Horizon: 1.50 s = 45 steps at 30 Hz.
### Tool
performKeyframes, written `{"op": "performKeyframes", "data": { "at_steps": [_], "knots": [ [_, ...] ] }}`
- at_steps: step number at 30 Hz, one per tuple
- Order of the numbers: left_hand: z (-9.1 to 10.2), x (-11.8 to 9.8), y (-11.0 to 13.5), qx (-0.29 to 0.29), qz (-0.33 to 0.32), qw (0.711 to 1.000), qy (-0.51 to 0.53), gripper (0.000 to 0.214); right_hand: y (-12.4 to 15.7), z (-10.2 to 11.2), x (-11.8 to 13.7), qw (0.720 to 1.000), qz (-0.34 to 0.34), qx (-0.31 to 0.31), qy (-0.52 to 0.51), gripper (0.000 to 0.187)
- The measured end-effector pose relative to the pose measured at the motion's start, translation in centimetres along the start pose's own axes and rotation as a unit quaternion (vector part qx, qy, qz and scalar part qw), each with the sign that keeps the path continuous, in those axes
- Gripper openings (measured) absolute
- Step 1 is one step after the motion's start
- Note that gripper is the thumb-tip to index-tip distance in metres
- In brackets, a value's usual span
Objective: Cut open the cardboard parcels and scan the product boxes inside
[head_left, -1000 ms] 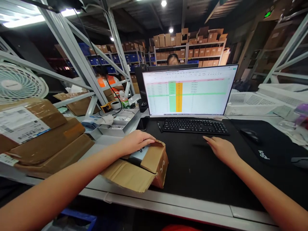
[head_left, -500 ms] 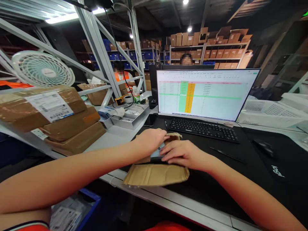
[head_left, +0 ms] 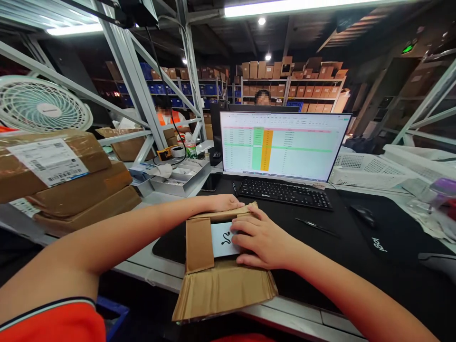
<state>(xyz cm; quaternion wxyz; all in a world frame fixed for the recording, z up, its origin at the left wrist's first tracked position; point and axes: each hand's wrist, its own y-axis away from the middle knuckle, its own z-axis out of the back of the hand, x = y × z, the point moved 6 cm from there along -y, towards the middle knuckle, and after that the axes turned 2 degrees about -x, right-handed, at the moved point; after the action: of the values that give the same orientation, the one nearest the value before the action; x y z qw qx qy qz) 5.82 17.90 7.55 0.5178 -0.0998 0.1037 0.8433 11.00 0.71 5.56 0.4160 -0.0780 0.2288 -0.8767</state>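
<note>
An open brown cardboard box (head_left: 199,244) lies on the black desk mat in front of me, its flaps spread toward me. Inside it sits a flat white package with a black squiggle mark (head_left: 223,239). My right hand (head_left: 259,240) rests on that white package with fingers curled over its right side. My left hand (head_left: 224,203) presses on the far flap of the box, just before the keyboard (head_left: 285,192).
A monitor (head_left: 283,147) with a spreadsheet stands behind the keyboard. A pen (head_left: 315,227) and mouse (head_left: 363,214) lie to the right. Taped parcels (head_left: 64,183), a fan (head_left: 41,105) and a grey tray (head_left: 180,178) sit left. Two people work beyond the metal frame.
My right hand came from the mat near the keyboard onto the box. The box has turned and opened, and the white package now shows.
</note>
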Motion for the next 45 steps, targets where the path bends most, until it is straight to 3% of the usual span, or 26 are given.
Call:
{"op": "performKeyframes", "data": {
  "at_steps": [3,5,7,10,12,14,17,20,23,25,28,30,31,34,36,41,43,45],
  "knots": [
    [3.9,-0.6,1.8,-0.076,0.003,0.996,-0.05,0.043,-0.7,0.3,-0.9,0.999,0.011,-0.043,0.029,0.03],
    [6.8,-1.7,4.2,-0.13,-0.011,0.988,-0.083,0.042,-0.7,0.9,-2.0,0.994,-0.004,-0.108,0.011,0.023],
    [7.6,-2.9,7.1,-0.148,-0.039,0.982,-0.108,0.043,-0.1,1.6,-3.5,0.982,-0.02,-0.188,-0.025,0.015],
    [5.0,-2.9,10.5,-0.127,-0.013,0.984,-0.123,0.047,1.6,2.2,-6.4,0.943,-0.089,-0.303,-0.104,0.012],
    [2.5,-1.5,11.8,-0.118,0.063,0.986,-0.097,0.052,3.0,2.3,-8.0,0.911,-0.147,-0.357,-0.147,0.014],
    [0.8,0.0,12.3,-0.12,0.14,0.981,-0.064,0.053,3.9,2.3,-8.7,0.895,-0.175,-0.372,-0.171,0.017],
    [0.3,1.1,11.6,-0.124,0.214,0.968,-0.051,0.064,5.0,2.3,-8.9,0.902,-0.186,-0.334,-0.201,0.018],
    [1.1,1.7,10.0,-0.111,0.255,0.957,-0.078,0.076,6.3,1.8,-9.2,0.916,-0.22,-0.255,-0.218,0.009],
    [2.1,2.4,8.2,-0.124,0.265,0.95,-0.112,0.063,7.3,1.1,-9.6,0.93,-0.249,-0.172,-0.207,0.005],
    [2.7,3.2,7.4,-0.157,0.253,0.953,-0.056,0.05,7.3,0.9,-9.8,0.939,-0.257,-0.128,-0.189,0.008],
    [3.2,5.1,7.2,-0.18,0.217,0.956,0.082,0.037,5.8,1.5,-10.1,0.949,-0.273,-0.062,-0.147,0.011],
    [2.9,6.6,7.8,-0.158,0.194,0.954,0.164,0.039,3.9,2.2,-10.5,0.949,-0.3,-0.021,-0.095,0.014],
    [2.5,7.3,8.4,-0.147,0.186,0.949,0.208,0.042,2.8,2.4,-10.6,0.949,-0.31,0.007,-0.057,0.025],
    [0.2,9.2,10.1,-0.147,0.172,0.92,0.319,0.056,-0.6,1.8,-10.8,0.943,-0.306,0.119,0.047,0.06],
    [-2.0,10.0,11.0,-0.172,0.161,0.9,0.366,0.069,-2.4,0.8,-10.7,0.941,-0.288,0.167,0.066,0.059],
    [-5.8,10.6,10.7,-0.234,0.049,0.871,0.43,0.121,-2.9,-0.2,-10.4,0.947,-0.284,0.132,0.071,0.047],
    [-6.5,10.0,9.7,-0.208,-0.004,0.874,0.44,0.147,-1.6,0.2,-10.2,0.951,-0.294,0.08,0.043,0.058],
    [-6.7,9.0,8.8,-0.166,-0.041,0.882,0.438,0.154,0.1,0.9,-10.0,0.949,-0.315,0.0,-0.019,0.07]
  ]
}}
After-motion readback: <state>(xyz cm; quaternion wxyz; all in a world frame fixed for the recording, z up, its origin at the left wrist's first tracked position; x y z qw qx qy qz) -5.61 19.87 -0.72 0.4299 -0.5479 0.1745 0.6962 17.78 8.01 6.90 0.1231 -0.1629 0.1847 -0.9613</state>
